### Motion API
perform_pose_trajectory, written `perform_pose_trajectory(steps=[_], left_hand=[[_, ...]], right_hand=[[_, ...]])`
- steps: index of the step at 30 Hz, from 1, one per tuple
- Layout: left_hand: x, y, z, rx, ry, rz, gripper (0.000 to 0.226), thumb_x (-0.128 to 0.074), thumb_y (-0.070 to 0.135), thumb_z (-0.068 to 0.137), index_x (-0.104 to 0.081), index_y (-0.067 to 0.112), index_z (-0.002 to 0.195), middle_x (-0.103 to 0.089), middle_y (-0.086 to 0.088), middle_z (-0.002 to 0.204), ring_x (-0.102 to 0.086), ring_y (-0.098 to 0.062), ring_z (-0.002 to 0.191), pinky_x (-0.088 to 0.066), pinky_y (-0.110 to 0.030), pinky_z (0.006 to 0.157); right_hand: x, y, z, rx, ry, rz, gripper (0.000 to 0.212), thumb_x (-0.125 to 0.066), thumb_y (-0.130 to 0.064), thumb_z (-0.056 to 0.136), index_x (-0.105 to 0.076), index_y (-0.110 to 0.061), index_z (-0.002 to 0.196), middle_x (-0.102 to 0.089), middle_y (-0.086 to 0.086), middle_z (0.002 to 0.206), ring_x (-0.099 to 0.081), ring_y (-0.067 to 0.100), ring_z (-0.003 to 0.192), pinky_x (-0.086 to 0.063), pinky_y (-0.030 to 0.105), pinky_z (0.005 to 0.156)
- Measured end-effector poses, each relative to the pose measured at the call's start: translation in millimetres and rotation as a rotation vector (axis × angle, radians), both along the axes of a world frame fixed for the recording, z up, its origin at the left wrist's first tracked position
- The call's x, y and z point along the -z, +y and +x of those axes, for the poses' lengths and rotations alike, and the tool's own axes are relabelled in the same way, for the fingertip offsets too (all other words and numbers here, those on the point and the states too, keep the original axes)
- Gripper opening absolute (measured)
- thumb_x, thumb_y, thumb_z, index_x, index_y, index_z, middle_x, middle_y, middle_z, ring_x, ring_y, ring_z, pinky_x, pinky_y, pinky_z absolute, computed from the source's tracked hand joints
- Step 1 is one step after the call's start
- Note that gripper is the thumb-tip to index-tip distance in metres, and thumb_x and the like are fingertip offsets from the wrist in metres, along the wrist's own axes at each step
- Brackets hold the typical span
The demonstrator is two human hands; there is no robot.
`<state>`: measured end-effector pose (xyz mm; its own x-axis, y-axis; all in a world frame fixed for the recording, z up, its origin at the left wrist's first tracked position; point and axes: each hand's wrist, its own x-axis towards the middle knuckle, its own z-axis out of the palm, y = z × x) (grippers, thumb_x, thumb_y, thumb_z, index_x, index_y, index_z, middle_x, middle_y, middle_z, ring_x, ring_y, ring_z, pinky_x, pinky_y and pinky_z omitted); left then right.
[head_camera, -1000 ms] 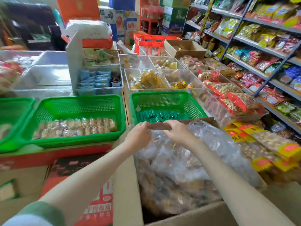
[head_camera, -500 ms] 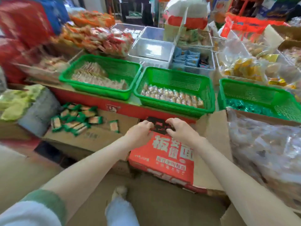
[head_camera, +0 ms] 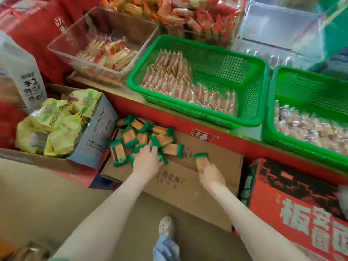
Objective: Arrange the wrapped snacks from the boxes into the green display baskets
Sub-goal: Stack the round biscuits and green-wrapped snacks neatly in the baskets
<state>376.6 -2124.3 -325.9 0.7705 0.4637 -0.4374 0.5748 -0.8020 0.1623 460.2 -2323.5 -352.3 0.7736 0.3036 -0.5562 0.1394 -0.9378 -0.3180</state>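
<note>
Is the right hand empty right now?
No, the right hand pinches one green-and-orange wrapped snack over the cardboard box.

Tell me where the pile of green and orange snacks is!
In the head view, left of centre, the snack pile lies on the cardboard box by the left hand, below the left green basket.

A red display counter (head_camera: 235, 141) carries a clear plastic bin (head_camera: 56, 51) and two green baskets (head_camera: 251, 102) in a row, the baskets just beside each other. Below it, on the tan floor (head_camera: 47, 204), sits a closed cardboard box (head_camera: 188, 187) with green-and-orange wrapped snacks (head_camera: 130, 137) scattered on its top, between a grey box (head_camera: 94, 132) and a red carton (head_camera: 293, 200).
</note>
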Motion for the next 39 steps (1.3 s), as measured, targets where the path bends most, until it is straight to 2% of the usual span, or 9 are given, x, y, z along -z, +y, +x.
perform_pose_trajectory(steps=[2,6,10,14,19,24,29,34,39], left_hand=[[17.9,22.1,2.4,0.043,0.051,0.057,0.059,-0.044,0.033,0.098,-0.023,0.014,0.15,-0.026,-0.017,0.151,-0.026,-0.033,0.137,-0.033,-0.04,0.106],[59.4,53.9,8.0,0.044,-0.027,0.062,0.053,-0.04,0.015,0.099,-0.027,0.02,0.15,-0.034,-0.023,0.142,-0.031,-0.039,0.129,-0.036,-0.044,0.099],[82.0,73.0,14.7,-0.069,-0.294,0.082,0.043,-0.052,0.016,0.095,-0.05,0.008,0.137,-0.049,-0.028,0.13,-0.047,-0.045,0.113,-0.044,-0.049,0.086],[93.7,87.1,19.5,-0.113,-0.288,0.108,0.042,-0.052,0.03,0.095,-0.054,0.002,0.127,-0.055,-0.018,0.124,-0.05,-0.036,0.112,-0.042,-0.045,0.091],[91.2,95.7,20.0,-0.162,-0.532,0.154,0.019,-0.06,0.016,0.09,-0.062,0.003,0.104,-0.059,-0.015,0.107,-0.049,-0.031,0.098,-0.039,-0.041,0.077],[92.2,117.5,9.1,-0.32,-0.428,0.187,0.04,-0.064,0.018,0.083,-0.055,0.003,0.12,-0.048,-0.025,0.129,-0.046,-0.043,0.111,-0.038,-0.052,0.089],[96.6,123.7,-10.7,-0.501,-0.117,0.046,0.058,-0.038,0.035,0.1,-0.016,0.026,0.153,-0.018,-0.022,0.151,-0.026,-0.043,0.128,-0.031,-0.055,0.099],[100.7,124.9,-30.4,-0.572,-0.108,-0.073,0.075,-0.045,0.016,0.095,0.001,0.036,0.152,-0.003,-0.02,0.154,-0.018,-0.043,0.131,-0.03,-0.051,0.102],[102.5,138.3,-34.7,-0.838,-0.159,-0.264,0.095,-0.064,0.019,0.085,0.003,0.017,0.152,-0.01,-0.022,0.152,-0.016,-0.044,0.134,-0.021,-0.049,0.109]], right_hand=[[25.9,27.6,2.9,0.015,-0.02,0.02,0.042,-0.047,-0.03,0.098,-0.043,-0.008,0.134,-0.05,0.012,0.133,-0.055,0.028,0.112,-0.049,0.035,0.086],[60.8,67.6,12.2,0.17,-0.057,-0.006,0.075,-0.06,-0.044,0.089,-0.025,-0.007,0.144,-0.04,0.014,0.141,-0.039,0.03,0.129,-0.041,0.04,0.103],[83.9,79.3,25.3,0.1,-0.143,-0.123,0.069,-0.063,-0.04,0.087,-0.028,-0.009,0.138,-0.037,0.013,0.139,-0.037,0.031,0.127,-0.039,0.04,0.102],[89.8,71.5,36.4,0.149,-0.177,-0.195,0.065,-0.064,-0.03,0.087,-0.027,-0.011,0.137,-0.033,0.014,0.14,-0.032,0.033,0.129,-0.035,0.043,0.102],[81.5,60.5,43.1,0.287,-0.12,-0.045,0.069,-0.065,-0.024,0.088,-0.026,-0.005,0.141,-0.046,0.017,0.133,-0.043,0.033,0.122,-0.044,0.045,0.096],[62.6,89.0,33.9,0.098,-0.199,0.247,0.067,-0.065,-0.023,0.088,-0.031,-0.008,0.144,-0.046,0.008,0.134,-0.037,0.024,0.127,-0.036,0.037,0.107],[47.2,142.4,9.0,-0.075,0.11,0.43,0.073,-0.066,-0.034,0.088,-0.026,-0.024,0.149,-0.034,-0.004,0.148,-0.028,0.013,0.138,-0.023,0.024,0.107],[51.1,161.0,-12.7,-0.471,0.117,0.396,0.072,-0.063,-0.036,0.09,-0.023,-0.026,0.149,-0.034,-0.003,0.147,-0.027,0.013,0.137,-0.023,0.028,0.114],[62.9,154.2,-22.8,-0.828,0.099,0.26,0.077,-0.063,-0.029,0.091,-0.016,-0.022,0.152,-0.032,0.003,0.149,-0.025,0.018,0.138,-0.02,0.027,0.112]])
